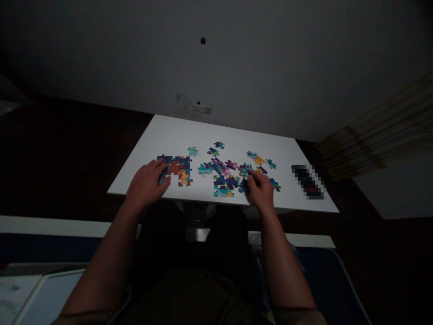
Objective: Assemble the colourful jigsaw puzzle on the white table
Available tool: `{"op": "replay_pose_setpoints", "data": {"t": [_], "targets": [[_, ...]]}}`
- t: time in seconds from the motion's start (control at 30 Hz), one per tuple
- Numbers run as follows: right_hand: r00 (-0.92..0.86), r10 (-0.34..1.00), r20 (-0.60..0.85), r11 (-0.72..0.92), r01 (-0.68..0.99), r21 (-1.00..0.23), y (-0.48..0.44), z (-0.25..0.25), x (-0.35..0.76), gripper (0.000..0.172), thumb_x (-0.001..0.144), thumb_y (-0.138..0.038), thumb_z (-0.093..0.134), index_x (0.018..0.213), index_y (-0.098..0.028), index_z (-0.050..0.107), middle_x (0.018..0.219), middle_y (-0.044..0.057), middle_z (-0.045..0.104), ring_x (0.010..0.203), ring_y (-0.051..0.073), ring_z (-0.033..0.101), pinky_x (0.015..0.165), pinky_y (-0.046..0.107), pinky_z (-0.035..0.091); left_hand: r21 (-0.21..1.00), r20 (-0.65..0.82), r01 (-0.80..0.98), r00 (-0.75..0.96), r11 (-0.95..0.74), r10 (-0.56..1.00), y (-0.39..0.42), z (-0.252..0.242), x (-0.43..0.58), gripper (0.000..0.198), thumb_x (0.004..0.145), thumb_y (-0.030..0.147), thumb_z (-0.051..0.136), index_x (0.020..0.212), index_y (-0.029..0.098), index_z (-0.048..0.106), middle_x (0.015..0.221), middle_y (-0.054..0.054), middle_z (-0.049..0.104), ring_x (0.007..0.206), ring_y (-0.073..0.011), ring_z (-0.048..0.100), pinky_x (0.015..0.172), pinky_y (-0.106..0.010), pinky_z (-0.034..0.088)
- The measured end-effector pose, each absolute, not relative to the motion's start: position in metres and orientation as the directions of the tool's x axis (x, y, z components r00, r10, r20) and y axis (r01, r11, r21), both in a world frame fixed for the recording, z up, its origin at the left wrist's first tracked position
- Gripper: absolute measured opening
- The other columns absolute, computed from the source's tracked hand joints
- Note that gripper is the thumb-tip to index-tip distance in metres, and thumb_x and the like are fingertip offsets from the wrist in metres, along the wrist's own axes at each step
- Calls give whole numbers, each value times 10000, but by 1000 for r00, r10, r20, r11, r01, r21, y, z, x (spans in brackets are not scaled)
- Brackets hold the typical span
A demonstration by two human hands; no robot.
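White tabletop (291, 155) lies under both my hands, its near edge crossing just below my wrists. My left hand (147, 184) rests palm down with its fingers stretched out and thumb apart, the tips over the left side of a joined puzzle section (175, 168); nothing is pinched there. That section shows purple, brown and orange, and its lower and right edges are notched, just right of my left fingers. My right hand (260, 188) has its fingers bent down and the thumb close to the forefinger, right against a pale teal piece (245, 169); I cannot tell whether they are clamped on it or only touching. Between my two hands, nearer the right one, spreads a cluster of loose pieces (221, 169) in blue, pink and teal, some overlapping. Just beyond my left fingers and to their right sits a single light teal piece (193, 151). Past my right fingertips, farther from me, lies an orange piece (259, 160). Well to the right of my right hand is a dark, pixelated object (307, 182), too blurred to name.
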State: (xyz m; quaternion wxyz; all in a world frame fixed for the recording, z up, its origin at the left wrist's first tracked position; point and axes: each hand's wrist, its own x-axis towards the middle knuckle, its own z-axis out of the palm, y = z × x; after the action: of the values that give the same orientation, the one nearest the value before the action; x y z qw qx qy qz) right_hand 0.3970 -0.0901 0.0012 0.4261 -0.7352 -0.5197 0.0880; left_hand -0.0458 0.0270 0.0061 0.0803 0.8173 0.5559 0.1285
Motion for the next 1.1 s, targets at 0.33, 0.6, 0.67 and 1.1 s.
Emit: {"op": "replay_pose_setpoints", "data": {"t": [0.33, 0.6, 0.67, 1.1], "targets": [[328, 916, 230, -187, 858, -479, -87, 14, 381, 577, 1164, -491, 624, 1674, -412, 883, 1670, 116, 892, 1768, 525, 642, 1420, 833, 582, 270, 87, 894, 347, -358, 934, 27, 7, -45, 697, 1206, 491, 590, 1822, 211, 761, 1995, -182, 645, 1879, -451, 576, 1567, -683, 452], [269, 946, 179, -189, 910, -370, -89, 19, 374, 626, 1222, -472, 618, 1824, -410, 775, 1808, 93, 817, 1847, 521, 568, 1464, 825, 547, 270, 92, 890, 356, -367, 930, 28, 5, -47, 704, 1182, 459, 642, 1829, 207, 759, 1997, -195, 638, 1878, -475, 573, 1565, -711, 453], [264, 954, 145, -206, 923, -324, -89, 19, 373, 619, 1234, -484, 641, 1838, -416, 758, 1874, 76, 769, 1882, 509, 535, 1492, 783, 533, 268, 92, 888, 362, -373, 928, 29, 4, -48, 706, 1189, 469, 621, 1819, 185, 763, 1992, -214, 638, 1879, -484, 570, 1561, -723, 456], [357, 848, 392, -81, 818, -569, -92, 2, 383, 406, 1176, -453, 607, 1342, -280, 935, 1600, 184, 909, 1620, 456, 716, 1427, 743, 539, 285, 103, 891, 339, -355, 935, 29, 9, -46, 700, 1157, 517, 571, 1764, 248, 795, 1906, -194, 730, 1853, -471, 589, 1533, -715, 478]]}}
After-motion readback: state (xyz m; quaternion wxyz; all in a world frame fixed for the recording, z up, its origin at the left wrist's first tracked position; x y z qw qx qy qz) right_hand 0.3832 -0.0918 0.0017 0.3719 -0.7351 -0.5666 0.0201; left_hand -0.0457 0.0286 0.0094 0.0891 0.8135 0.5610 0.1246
